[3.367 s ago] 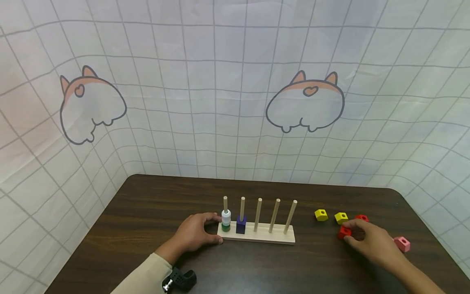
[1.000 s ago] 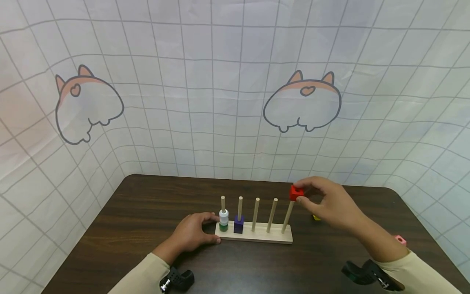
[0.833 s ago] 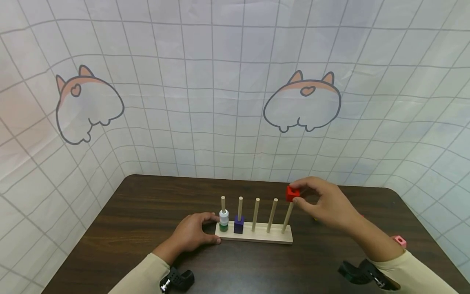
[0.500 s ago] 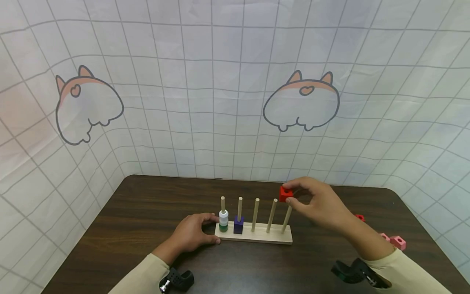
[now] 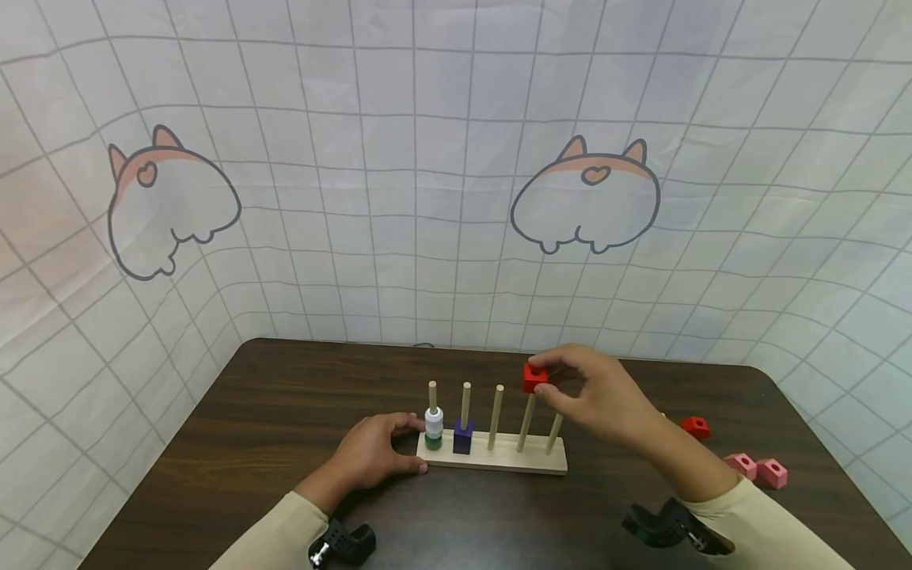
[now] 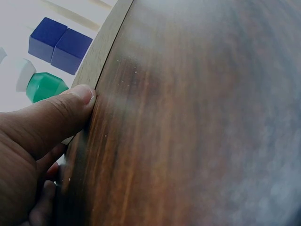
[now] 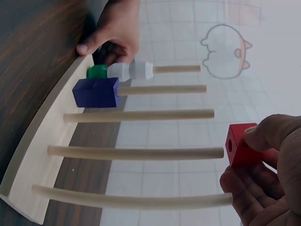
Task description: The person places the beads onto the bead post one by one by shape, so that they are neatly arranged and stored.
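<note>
Red block (image 7: pixel 241 154), one, is pinched in the grip of the right hand (image 5: pixel 597 396), just off the tip of the fourth of five pegs (image 7: pixel 136 153) on one wooden rack (image 5: pixel 502 457); the left hand (image 5: pixel 372 451) clasps the rack's left end; one green bead (image 6: pixel 47 87) and two white beads (image 7: pixel 118 71) fill the first peg's foot, two purple blocks (image 7: pixel 96 92) the second's; near the counter's (image 5: pixel 306 380) right edge lie one more red cube (image 5: pixel 695 428) and two pink blocks (image 5: pixel 772 473)
</note>
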Motion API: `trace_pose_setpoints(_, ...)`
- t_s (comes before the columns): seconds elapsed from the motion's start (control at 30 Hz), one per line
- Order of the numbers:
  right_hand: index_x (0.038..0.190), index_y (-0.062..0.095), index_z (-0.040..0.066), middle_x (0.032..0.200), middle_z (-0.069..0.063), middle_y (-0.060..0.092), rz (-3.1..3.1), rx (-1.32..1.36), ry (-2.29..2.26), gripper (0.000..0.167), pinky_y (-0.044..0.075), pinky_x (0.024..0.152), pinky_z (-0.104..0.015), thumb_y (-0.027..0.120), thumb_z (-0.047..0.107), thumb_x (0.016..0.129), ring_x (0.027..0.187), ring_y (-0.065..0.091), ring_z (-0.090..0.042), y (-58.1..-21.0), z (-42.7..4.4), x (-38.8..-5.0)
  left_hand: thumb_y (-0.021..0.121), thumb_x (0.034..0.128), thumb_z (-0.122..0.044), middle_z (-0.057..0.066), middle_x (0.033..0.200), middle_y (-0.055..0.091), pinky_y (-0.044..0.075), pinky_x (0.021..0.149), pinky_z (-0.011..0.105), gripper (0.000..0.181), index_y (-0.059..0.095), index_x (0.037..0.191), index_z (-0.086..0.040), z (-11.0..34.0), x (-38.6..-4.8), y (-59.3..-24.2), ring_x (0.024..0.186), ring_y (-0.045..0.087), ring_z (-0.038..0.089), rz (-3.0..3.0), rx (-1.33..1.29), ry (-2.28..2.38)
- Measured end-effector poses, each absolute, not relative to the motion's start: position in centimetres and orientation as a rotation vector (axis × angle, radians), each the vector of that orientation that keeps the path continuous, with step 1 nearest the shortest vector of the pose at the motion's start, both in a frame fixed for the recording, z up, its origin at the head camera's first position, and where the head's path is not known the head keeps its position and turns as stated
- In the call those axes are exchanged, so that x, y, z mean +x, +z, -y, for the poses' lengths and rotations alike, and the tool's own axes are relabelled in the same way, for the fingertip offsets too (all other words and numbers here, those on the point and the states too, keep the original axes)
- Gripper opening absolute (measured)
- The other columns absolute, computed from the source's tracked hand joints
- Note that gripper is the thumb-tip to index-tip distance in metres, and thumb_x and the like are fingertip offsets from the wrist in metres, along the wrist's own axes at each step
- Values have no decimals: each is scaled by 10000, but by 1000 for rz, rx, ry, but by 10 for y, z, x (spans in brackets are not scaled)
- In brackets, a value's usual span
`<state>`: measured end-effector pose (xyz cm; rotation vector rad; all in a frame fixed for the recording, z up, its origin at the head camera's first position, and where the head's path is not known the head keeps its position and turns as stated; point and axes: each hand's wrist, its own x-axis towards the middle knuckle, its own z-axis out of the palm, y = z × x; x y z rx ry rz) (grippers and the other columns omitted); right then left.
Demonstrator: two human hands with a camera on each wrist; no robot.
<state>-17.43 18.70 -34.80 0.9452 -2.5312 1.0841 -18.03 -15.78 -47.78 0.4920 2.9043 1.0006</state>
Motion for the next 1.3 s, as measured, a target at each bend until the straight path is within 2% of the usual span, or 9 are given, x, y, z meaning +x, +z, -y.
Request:
trace_pose_setpoints(0.4,1192,701,62,1134,-16,693,2529,968,1133,332,572,883,-348,802,21,879,967,696,-135,-347,-171,-176,928,724,-436,29,1341,663,457,1005,565,535,727,1193,-276,157,-181,-480,1246,602,308,-2931,490,981)
trace_pose_setpoints(0.77,1218,692,63,1171,-49,685,2554,941,1141,329,567,903,-382,789,62,903,1003,700,-185,-345,-156,-175,925,730,-436,8,1323,670,456,1008,565,533,727,1198,-274,158,-181,-480,1244,603,298,-2911,484,1000)
trace_pose_setpoints(1.3,1223,696,103,1166,-5,684,2590,893,1169,331,564,892,-379,794,96,907,996,683,-137,-343,-132,-176,928,728,-425,7,1320,671,453,1011,564,532,726,1197,-274,155,-182,-477,1244,601,298,-2914,465,1006)
